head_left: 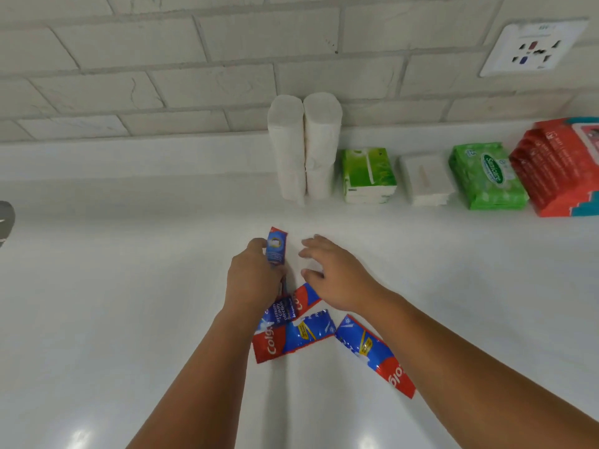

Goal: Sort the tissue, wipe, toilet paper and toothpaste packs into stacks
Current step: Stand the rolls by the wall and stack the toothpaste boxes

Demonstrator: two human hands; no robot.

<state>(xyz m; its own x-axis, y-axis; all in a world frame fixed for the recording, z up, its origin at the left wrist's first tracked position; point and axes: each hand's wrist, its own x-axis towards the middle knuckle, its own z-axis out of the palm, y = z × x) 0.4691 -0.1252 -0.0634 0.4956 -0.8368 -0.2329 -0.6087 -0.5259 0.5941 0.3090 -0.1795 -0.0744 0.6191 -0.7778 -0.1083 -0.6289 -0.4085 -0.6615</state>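
Note:
My left hand (251, 277) grips a red-and-blue toothpaste pack (276, 246) on its edge at the counter's middle. My right hand (334, 273) hovers just to its right with fingers spread, holding nothing. Beneath my wrists lie more toothpaste packs: one flat (291, 338), one partly hidden under my right hand (306, 296), one off to the right (376, 354). Against the wall stand two columns of white toilet paper rolls (304, 147), then a green tissue stack (368, 175), a white tissue stack (424, 179), green wipes (487, 176) and red wipes (557, 166).
The white counter (129, 286) stretches wide to the left. A grey object (5, 222) pokes in at the left edge. A wall socket (534, 48) sits high on the brick-tile wall at right.

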